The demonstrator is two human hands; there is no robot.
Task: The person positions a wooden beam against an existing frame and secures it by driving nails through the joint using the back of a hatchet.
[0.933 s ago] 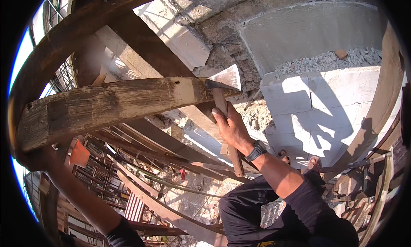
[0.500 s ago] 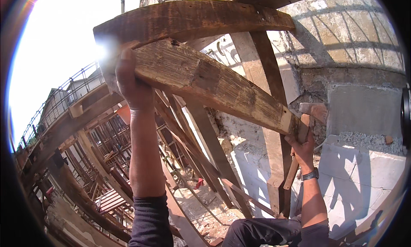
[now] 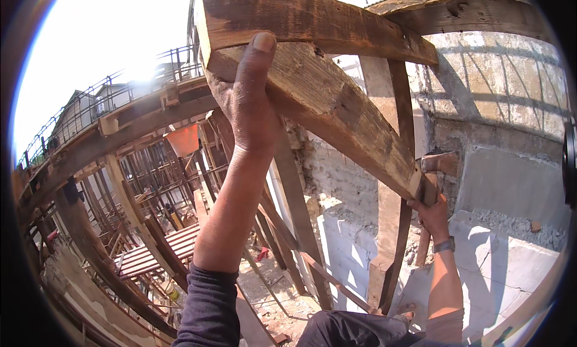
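A thick, weathered wooden beam (image 3: 351,121) slopes down from upper left to lower right in front of me. My left hand (image 3: 249,100) is closed around its upper end, thumb over the near face. That end lies against the underside of a darker timber (image 3: 312,19). At the beam's lower end, my right hand (image 3: 434,213) is closed on the wooden handle of a hammer (image 3: 429,190), with its fingertips by the beam's end. The hammer's head (image 3: 442,163) points up, near the wall; its exact shape is hard to make out.
An upright wooden post (image 3: 393,106) stands behind the beam, before a rough wall (image 3: 499,76) with grey plaster patches. Lower left, many timber props and a slatted platform (image 3: 159,251) fill the level below. An orange bucket (image 3: 183,141) hangs there. My knee (image 3: 348,329) shows below.
The view has shifted, and the timbers appear farther right. The beam slopes more steeply, its lower end still by my right hand. Both hands keep their hold.
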